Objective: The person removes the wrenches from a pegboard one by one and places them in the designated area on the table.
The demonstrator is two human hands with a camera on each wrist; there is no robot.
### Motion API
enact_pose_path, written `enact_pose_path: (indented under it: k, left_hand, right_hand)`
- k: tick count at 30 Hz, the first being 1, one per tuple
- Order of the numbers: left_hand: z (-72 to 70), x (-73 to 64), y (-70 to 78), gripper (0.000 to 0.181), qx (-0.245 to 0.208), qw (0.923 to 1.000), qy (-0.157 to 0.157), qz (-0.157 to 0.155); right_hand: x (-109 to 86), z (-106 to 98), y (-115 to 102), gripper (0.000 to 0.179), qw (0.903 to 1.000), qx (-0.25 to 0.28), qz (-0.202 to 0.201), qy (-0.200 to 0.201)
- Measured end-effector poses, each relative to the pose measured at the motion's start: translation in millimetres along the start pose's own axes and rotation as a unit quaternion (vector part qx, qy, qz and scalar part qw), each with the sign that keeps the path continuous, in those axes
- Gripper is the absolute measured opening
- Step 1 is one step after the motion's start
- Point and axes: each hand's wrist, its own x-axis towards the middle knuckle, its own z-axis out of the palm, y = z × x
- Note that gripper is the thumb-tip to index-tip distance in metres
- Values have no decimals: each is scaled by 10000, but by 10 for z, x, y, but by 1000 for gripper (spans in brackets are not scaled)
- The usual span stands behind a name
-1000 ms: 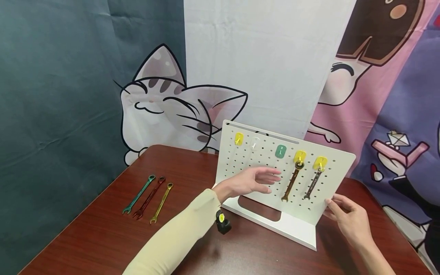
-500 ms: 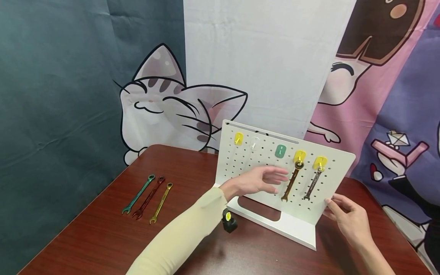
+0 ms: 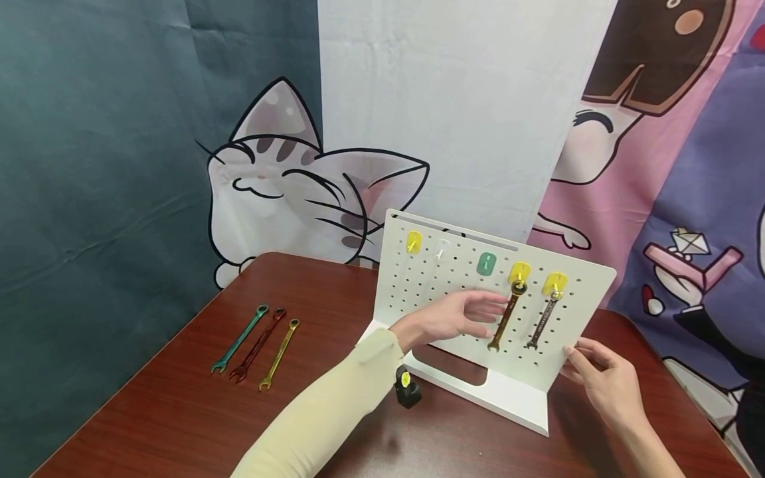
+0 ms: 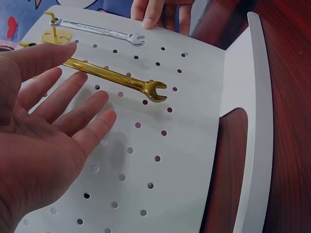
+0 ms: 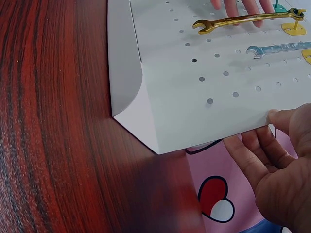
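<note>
My left hand (image 3: 457, 315) reaches in front of a white pegboard (image 3: 430, 292), fingers extended and thumb apart. Its fingertips are right at a golden combination wrench (image 3: 507, 320), which hangs by its ring end from a yellow hook (image 3: 519, 271). In the left wrist view the thumb and fingers overlap the upper part of this wrench (image 4: 116, 77). Farther right, a silver wrench (image 3: 542, 322) hangs on another yellow hook (image 3: 556, 283). At the pegboard's right edge, my right hand (image 3: 606, 382) pinches the panel between thumb and fingers, as the right wrist view also shows.
On the table (image 3: 179, 398) at left lie a green wrench (image 3: 241, 338), a red wrench (image 3: 259, 345) and a yellow wrench (image 3: 279, 355). Left on the board are a yellow hook (image 3: 414, 242), a clear hook (image 3: 442, 250) and a green hook (image 3: 487, 264), bearing nothing. Printed curtains (image 3: 466, 99) hang behind.
My left hand has moved right across the pegboard, bringing its fingertips up to the golden wrench. The right hand keeps its place on the board's edge.
</note>
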Motion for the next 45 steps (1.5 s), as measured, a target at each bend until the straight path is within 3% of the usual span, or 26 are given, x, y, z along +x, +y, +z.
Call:
enact_pose_path:
  k: [12,25,33,45]
  left_hand:
    - [50,69,8,67,9,9999,82,-102]
    - [74,29,41,58,-150,9992,277,-258]
    - [104,29,57,50,-739,9952,476,-430]
    - [129,21,69,48,-1038,9925,500,-420]
  right_hand:
    - [4,5,5,8,9999,-89,-37,39]
    - [-2,6,2,11,9992,-400,-58,39]
    - [-6,4,3,10,9993,-357,-91,32]
    - [3,0,4,23,9984,-559,-24,25]
